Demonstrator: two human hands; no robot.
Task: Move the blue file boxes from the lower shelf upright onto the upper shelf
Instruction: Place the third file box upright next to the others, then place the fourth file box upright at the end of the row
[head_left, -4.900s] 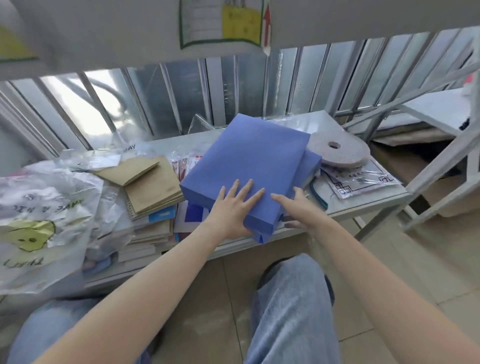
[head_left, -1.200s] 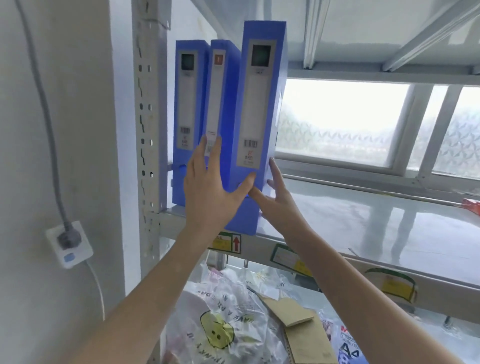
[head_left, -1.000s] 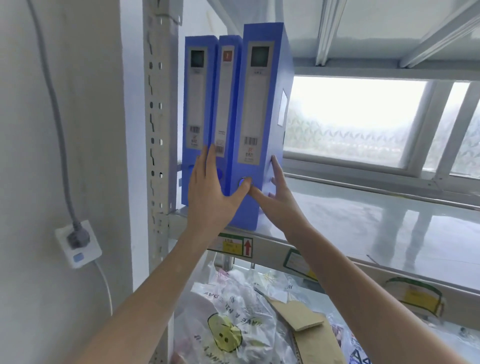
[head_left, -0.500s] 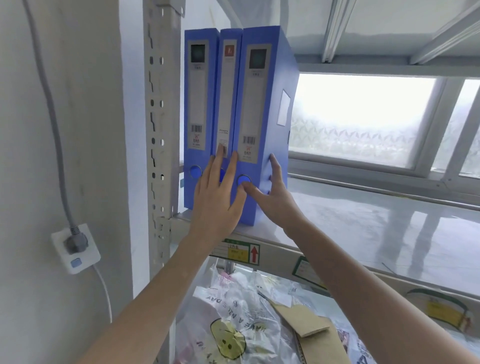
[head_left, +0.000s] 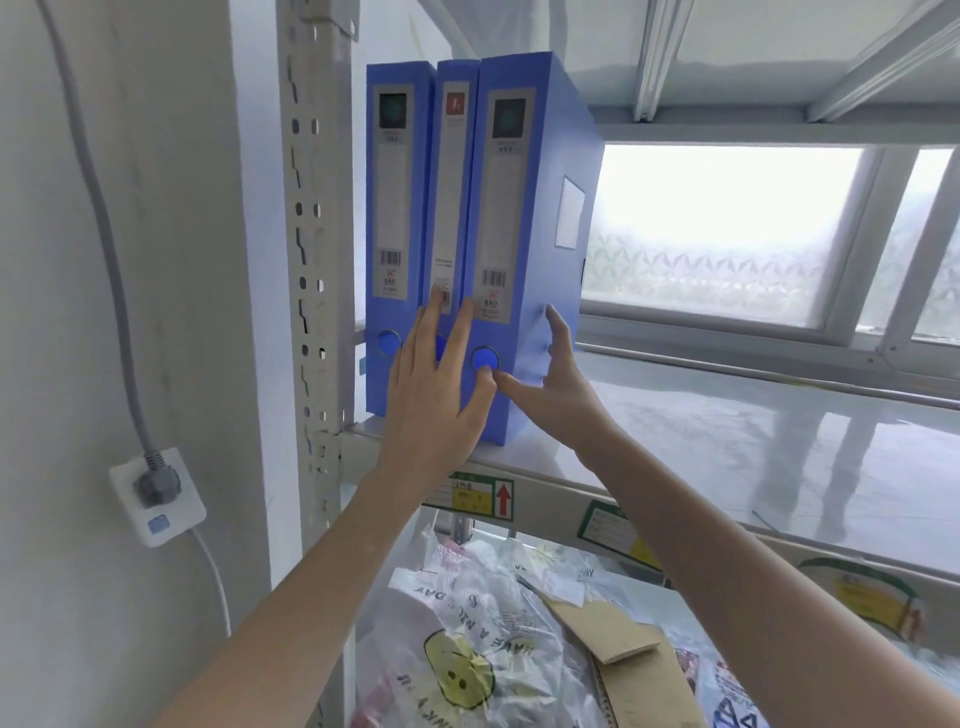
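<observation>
Three blue file boxes stand upright side by side at the left end of the upper shelf (head_left: 727, 447): the left box (head_left: 395, 208), the thinner middle box (head_left: 456, 182) and the right box (head_left: 524, 208). My left hand (head_left: 431, 400) lies flat, fingers apart, against the lower spines of the middle and right boxes. My right hand (head_left: 550, 395) has its thumb on the right box's spine below the round finger hole. Its fingers reach along that box's right side, spread and loose. The right box rests on the shelf.
A perforated metal post (head_left: 311, 260) stands just left of the boxes, with a wall socket and plug (head_left: 156, 493) beyond it. A bright window (head_left: 727, 234) is behind the shelf. Below lie a printed plastic bag (head_left: 467, 654) and brown envelopes (head_left: 623, 639).
The right box was carried up from the lower shelf, set upright beside the other two and pushed back level with them. My hands have loosened from gripping it to resting against it.
</observation>
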